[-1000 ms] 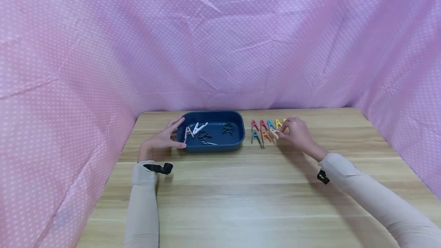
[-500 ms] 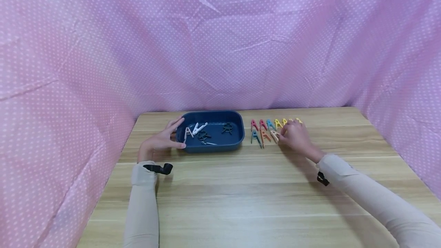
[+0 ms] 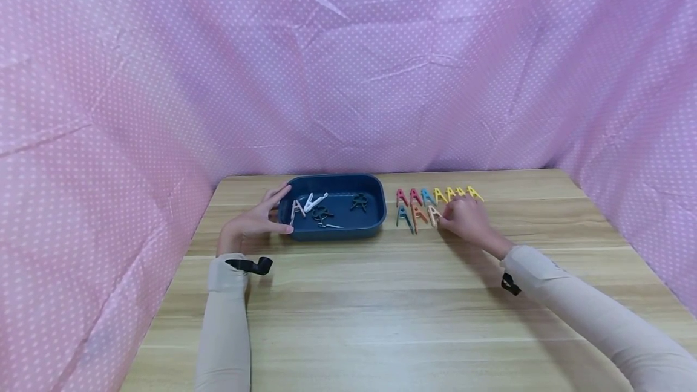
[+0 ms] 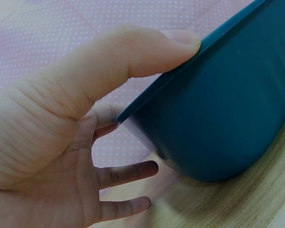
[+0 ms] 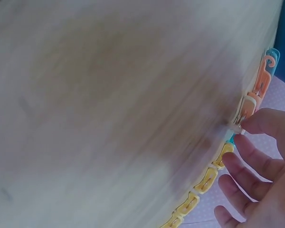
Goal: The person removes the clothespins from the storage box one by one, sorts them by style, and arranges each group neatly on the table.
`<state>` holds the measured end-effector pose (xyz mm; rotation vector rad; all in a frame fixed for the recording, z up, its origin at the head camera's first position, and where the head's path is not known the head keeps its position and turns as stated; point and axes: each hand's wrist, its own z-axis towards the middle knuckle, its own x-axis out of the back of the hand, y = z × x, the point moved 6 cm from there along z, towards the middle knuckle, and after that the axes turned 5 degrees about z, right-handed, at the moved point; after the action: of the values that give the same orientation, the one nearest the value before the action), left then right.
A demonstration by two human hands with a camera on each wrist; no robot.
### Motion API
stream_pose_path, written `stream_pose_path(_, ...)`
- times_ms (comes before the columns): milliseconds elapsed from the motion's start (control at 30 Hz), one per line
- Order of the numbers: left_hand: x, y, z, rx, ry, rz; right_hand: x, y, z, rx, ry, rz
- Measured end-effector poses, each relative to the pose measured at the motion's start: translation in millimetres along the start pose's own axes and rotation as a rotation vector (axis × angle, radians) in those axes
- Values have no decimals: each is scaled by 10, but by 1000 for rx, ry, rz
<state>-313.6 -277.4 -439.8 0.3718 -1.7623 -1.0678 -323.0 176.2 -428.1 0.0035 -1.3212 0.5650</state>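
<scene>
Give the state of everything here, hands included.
Dark-blue rectangular tray: upright, uncovered.
Red, blue and yellow A-shaped clips: lined up, unheld.
Teal and orange A-shaped clips: lying, unheld.
Cream A-shaped clip: pinched.
White and pink A-shaped clips: inside tray.
Dark pieces: inside tray, details unclear.
Left hand: on tray rim, fingers spread.
Right hand: pinching cream clip.

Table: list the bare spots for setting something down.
Widest: the table in front of the blue bin, between left sleeve and right sleeve. Another: right of the yellow clips. Crowded: the clip rows beside the bin, where the right hand pinches a cream clip, and the bin's left end, touched by the left hand.
</scene>
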Motion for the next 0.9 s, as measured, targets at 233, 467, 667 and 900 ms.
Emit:
stream_pose_path(233, 8, -1, -1, -6, 0, -8, -12, 15, 4, -23, -36, 83)
stream_pose_path(467, -7, 37, -15, -1, -12, 2, -36, 33, 7, -63, -83, 140)
stream_pose_path(667, -6, 17, -5, -8, -7, 36, -55, 27, 7, -76, -107, 172)
stream_pose_path(900, -4, 22, -6, -11, -4, 37, -72, 6, 9, -72, -122, 209)
